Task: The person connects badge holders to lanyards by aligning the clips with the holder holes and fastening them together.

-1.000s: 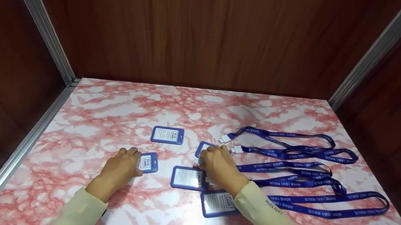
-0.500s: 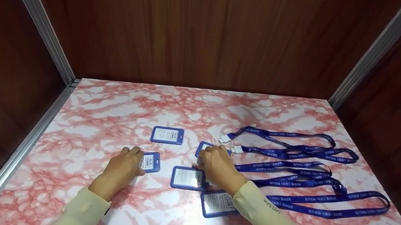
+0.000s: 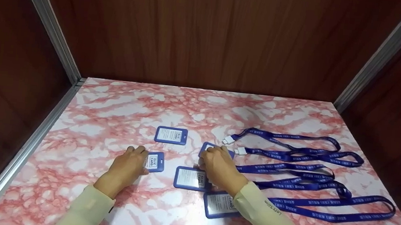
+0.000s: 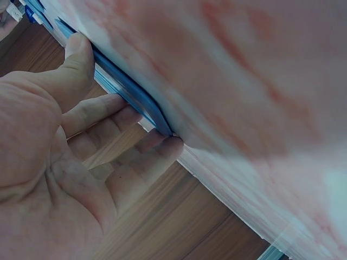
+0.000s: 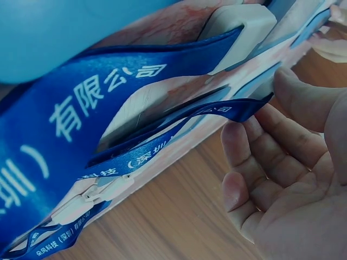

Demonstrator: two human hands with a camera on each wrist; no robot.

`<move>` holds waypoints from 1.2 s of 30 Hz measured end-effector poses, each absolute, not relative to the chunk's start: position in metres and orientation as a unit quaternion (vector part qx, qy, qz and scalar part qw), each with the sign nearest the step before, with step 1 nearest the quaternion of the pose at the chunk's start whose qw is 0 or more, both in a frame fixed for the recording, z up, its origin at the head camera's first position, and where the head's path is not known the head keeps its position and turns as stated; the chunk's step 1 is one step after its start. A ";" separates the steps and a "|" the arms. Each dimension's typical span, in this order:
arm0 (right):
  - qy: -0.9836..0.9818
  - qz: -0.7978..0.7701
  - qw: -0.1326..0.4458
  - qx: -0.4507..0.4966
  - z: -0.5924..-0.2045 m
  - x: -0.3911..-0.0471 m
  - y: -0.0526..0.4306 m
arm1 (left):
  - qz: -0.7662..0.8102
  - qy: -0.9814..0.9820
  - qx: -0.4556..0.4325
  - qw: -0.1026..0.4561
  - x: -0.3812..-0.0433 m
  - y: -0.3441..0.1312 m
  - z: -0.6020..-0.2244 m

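In the head view my left hand (image 3: 126,166) grips a blue-framed ID card holder (image 3: 154,161) by its left part, its slotted end pointing right. The left wrist view has the thumb on one long edge of that holder (image 4: 130,86) and the fingers along the other, low over the tabletop. My right hand (image 3: 221,167) pinches the end of a blue printed lanyard (image 5: 233,110) between thumb and fingers; a pale clip partly shows under the thumb. Just beyond the right hand lies another card holder (image 3: 206,146), partly covered by the fingers.
One card holder (image 3: 171,135) lies farther back. Two more, a middle holder (image 3: 190,178) and a nearer holder (image 3: 221,206), sit by the right forearm. Other blue lanyards (image 3: 315,154) with white clips (image 3: 240,151) spread to the right. Wood-patterned walls (image 3: 208,35) enclose the marbled table (image 3: 119,107).
My left hand has shifted slightly right with its card holder. The right hand stays almost in place, still pinching the lanyard. The head view has turned a little.
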State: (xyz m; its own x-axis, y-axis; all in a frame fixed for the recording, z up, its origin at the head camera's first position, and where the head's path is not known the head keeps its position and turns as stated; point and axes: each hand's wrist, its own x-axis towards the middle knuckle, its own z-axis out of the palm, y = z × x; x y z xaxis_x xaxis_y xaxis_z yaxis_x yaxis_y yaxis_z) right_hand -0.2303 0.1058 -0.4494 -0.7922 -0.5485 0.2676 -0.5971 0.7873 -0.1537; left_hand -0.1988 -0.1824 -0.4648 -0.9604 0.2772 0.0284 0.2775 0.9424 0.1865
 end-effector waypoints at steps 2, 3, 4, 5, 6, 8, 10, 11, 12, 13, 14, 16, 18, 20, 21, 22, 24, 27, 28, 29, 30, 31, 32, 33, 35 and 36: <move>-0.941 0.116 0.098 0.302 -0.449 -0.230 0.105 | -0.092 -0.985 -0.143 0.004 -0.199 -0.182 -0.465; -0.942 0.116 0.095 0.300 -0.449 -0.231 0.105 | -0.091 -0.985 -0.144 0.005 -0.199 -0.182 -0.465; -0.943 0.115 0.091 0.298 -0.448 -0.231 0.105 | -0.089 -0.985 -0.145 0.006 -0.199 -0.182 -0.465; -0.944 0.115 0.088 0.296 -0.447 -0.231 0.104 | -0.089 -0.985 -0.145 0.006 -0.199 -0.181 -0.465; -0.944 0.114 0.087 0.296 -0.447 -0.231 0.104 | -0.088 -0.985 -0.145 0.006 -0.199 -0.181 -0.465; -0.944 0.110 0.088 0.297 -0.446 -0.231 0.103 | -0.086 -0.986 -0.146 0.005 -0.199 -0.181 -0.465; -0.944 0.106 0.093 0.298 -0.446 -0.231 0.102 | -0.085 -0.986 -0.146 0.004 -0.200 -0.180 -0.465; -0.944 0.104 0.096 0.299 -0.446 -0.231 0.101 | -0.085 -0.986 -0.145 0.003 -0.200 -0.180 -0.465; -0.943 0.102 0.098 0.300 -0.447 -0.232 0.100 | -0.085 -0.986 -0.145 0.002 -0.200 -0.180 -0.465; -0.943 0.100 0.100 0.300 -0.447 -0.232 0.099 | -0.085 -0.986 -0.145 0.002 -0.200 -0.180 -0.465; -0.943 0.099 0.101 0.300 -0.447 -0.232 0.098 | -0.087 -0.986 -0.145 0.002 -0.200 -0.180 -0.465; -0.943 0.096 0.104 0.301 -0.447 -0.233 0.096 | -0.089 -0.985 -0.145 0.004 -0.200 -0.180 -0.465; -0.941 0.095 0.111 0.305 -0.448 -0.234 0.095 | -0.093 -0.984 -0.148 0.011 -0.199 -0.180 -0.465; -0.937 0.092 0.123 0.313 -0.449 -0.234 0.094 | -0.095 -0.984 -0.153 0.018 -0.198 -0.181 -0.465; -0.936 0.090 0.128 0.316 -0.450 -0.234 0.093 | -0.094 -0.983 -0.155 0.021 -0.198 -0.181 -0.465; -0.934 0.088 0.133 0.319 -0.450 -0.235 0.093 | -0.095 -0.983 -0.157 0.025 -0.198 -0.181 -0.465; -0.932 0.087 0.139 0.323 -0.450 -0.235 0.092 | -0.095 -0.982 -0.161 0.029 -0.198 -0.181 -0.465; -0.932 0.088 0.138 0.323 -0.450 -0.236 0.091 | -0.093 -0.982 -0.163 0.029 -0.199 -0.181 -0.465; -0.932 0.089 0.137 0.323 -0.450 -0.237 0.090 | -0.093 -0.982 -0.162 0.028 -0.200 -0.181 -0.465; -0.932 0.089 0.137 0.323 -0.450 -0.237 0.089 | -0.093 -0.982 -0.161 0.026 -0.200 -0.181 -0.465; -0.932 0.089 0.139 0.323 -0.451 -0.237 0.089 | -0.092 -0.982 -0.161 0.023 -0.200 -0.180 -0.465; -0.932 0.088 0.139 0.323 -0.451 -0.237 0.088 | -0.091 -0.983 -0.159 0.021 -0.201 -0.180 -0.465; -0.932 0.088 0.139 0.323 -0.451 -0.238 0.088 | -0.091 -0.983 -0.157 0.018 -0.201 -0.180 -0.465; -0.932 0.086 0.139 0.323 -0.451 -0.238 0.087 | -0.090 -0.984 -0.155 0.015 -0.201 -0.179 -0.465; -0.932 0.086 0.137 0.325 -0.452 -0.238 0.086 | -0.087 -0.985 -0.151 0.010 -0.202 -0.179 -0.466; -0.932 0.085 0.135 0.325 -0.452 -0.238 0.086 | -0.086 -0.985 -0.149 0.009 -0.202 -0.178 -0.466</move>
State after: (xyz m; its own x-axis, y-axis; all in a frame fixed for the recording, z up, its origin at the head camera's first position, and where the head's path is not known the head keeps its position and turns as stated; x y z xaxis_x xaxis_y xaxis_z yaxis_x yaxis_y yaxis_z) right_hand -0.2384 0.0857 -0.4522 -0.7526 -0.5823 0.3076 -0.6284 0.7746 -0.0712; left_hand -0.2018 -0.1782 -0.4661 -0.9553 0.2925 0.0429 0.2955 0.9406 0.1670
